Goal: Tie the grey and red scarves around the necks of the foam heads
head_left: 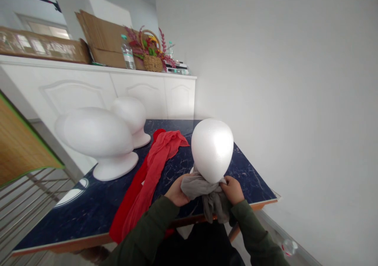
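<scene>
A white foam mannequin head stands upright near the front right of the dark blue marbled table. Round its neck goes a grey scarf, its end hanging down in front over the table edge. At the left of the neck, my left hand is closed on the scarf's folds. My right hand pinches the scarf on the right side, just below the head's chin. The fingertips of both hands are partly hidden by the cloth.
Two more white foam heads stand on the table's left. Red and coral scarves lie lengthwise between them and my arms. Behind is a white cabinet bearing cardboard, a bottle and a flower basket. A wall rises at right.
</scene>
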Demonstrator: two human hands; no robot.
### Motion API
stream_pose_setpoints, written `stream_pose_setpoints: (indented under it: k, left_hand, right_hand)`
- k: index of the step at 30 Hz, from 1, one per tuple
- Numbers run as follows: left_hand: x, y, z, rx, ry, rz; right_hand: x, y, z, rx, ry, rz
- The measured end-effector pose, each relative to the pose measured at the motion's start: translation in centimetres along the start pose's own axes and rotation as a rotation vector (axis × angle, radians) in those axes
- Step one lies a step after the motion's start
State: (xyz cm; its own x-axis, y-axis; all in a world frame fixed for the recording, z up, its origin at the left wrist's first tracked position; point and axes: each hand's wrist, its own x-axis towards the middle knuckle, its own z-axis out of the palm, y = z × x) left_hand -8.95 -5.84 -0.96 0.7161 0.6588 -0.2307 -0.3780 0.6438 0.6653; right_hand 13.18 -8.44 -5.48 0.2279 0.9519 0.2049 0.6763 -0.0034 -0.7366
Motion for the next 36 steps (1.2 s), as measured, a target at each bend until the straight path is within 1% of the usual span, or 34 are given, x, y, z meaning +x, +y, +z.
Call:
stream_pose_setpoints:
  k: [2, 5, 6, 8, 9, 11, 13, 14, 15, 17, 19, 21, 24, 26, 27, 29, 30, 31, 33, 34, 36]
  left_hand:
    - [-0.7, -0.3, 0.2, -0.136, 0.022, 0.062]
    - [-1.3, -1.5, 1.0, -0.345, 0.070, 0.167]
    - [-1.4, -2.0, 1.4, -0.385, 0.082, 0.181]
    - [-1.4, -2.8, 2.4, -0.435, 0.092, 0.179]
    - [-1.3, -3.1, 2.9, -0.450, 0.094, 0.179]
    - [-1.2, -3.5, 4.0, -0.474, 0.096, 0.190]
    - [-1.3, -3.8, 5.0, -0.494, 0.094, 0.220]
    - [-1.4, -3.9, 5.4, -0.500, 0.084, 0.234]
    - [-1.5, -4.1, 5.8, -0.501, 0.070, 0.243]
    - [-1.7, -4.4, 6.4, -0.488, 0.040, 0.239]
    - [-2.1, -4.5, 6.7, -0.467, 0.041, 0.226]
    - [-2.5, -4.4, 6.7, -0.448, 0.072, 0.249]
    - [-3.0, -3.7, 6.4, -0.426, 0.083, 0.268]
    - [-2.9, -3.3, 6.0, -0.415, 0.070, 0.233]
    - [-2.8, -3.3, 5.8, -0.410, 0.069, 0.213]
    - [-2.4, -3.4, 5.3, -0.392, 0.075, 0.184]
    - [-2.1, -3.7, 5.0, -0.375, 0.081, 0.173]
    - [-2.0, -4.0, 4.6, -0.347, 0.091, 0.161]
    - [-1.8, -4.7, 3.7, -0.222, 0.128, 0.141]
    - [-1.8, -5.0, 3.2, -0.106, 0.153, 0.131]
    - [-2.1, -5.2, 1.9, 0.238, 0.228, 0.131]
  right_hand:
    - [-0.1, -0.2, 0.0, -0.045, 0.038, -0.007]
    - [-0.8, -0.8, 0.0, -0.124, 0.179, -0.046]
    - [-1.3, -1.1, 0.2, -0.122, 0.227, -0.066]
    - [-2.7, -2.1, 0.6, -0.029, 0.287, -0.109]
    - [-3.6, -2.8, 0.8, 0.038, 0.301, -0.151]
    - [-5.6, -4.1, 1.5, 0.117, 0.301, -0.286]
    - [-7.3, -5.3, 2.1, 0.087, 0.294, -0.411]
    - [-7.9, -5.8, 2.3, 0.052, 0.292, -0.431]
    - [-8.2, -6.1, 2.5, 0.022, 0.288, -0.413]
    - [-8.0, -6.4, 2.4, 0.019, 0.264, -0.319]
    - [-7.2, -6.1, 1.8, 0.138, 0.193, -0.225]
    - [-6.4, -5.7, 0.9, 0.417, 0.119, -0.125]
    - [-6.2, -5.1, -0.7, 0.910, 0.072, 0.051]
    - [-6.4, -4.5, -1.7, 1.096, 0.006, 0.148]
    - [-6.5, -4.1, -2.2, 1.106, -0.040, 0.184]
    - [-6.5, -2.9, -2.9, 1.007, -0.117, 0.234]
    - [-6.3, -2.1, -3.3, 0.914, -0.114, 0.242]
    - [-6.0, -1.2, -3.6, 0.789, -0.074, 0.236]
    - [-5.1, 0.8, -4.0, 0.497, 0.067, 0.193]
    - [-4.6, 1.7, -4.2, 0.349, 0.134, 0.159]
    - [-3.4, 3.1, -4.4, 0.098, 0.237, 0.077]
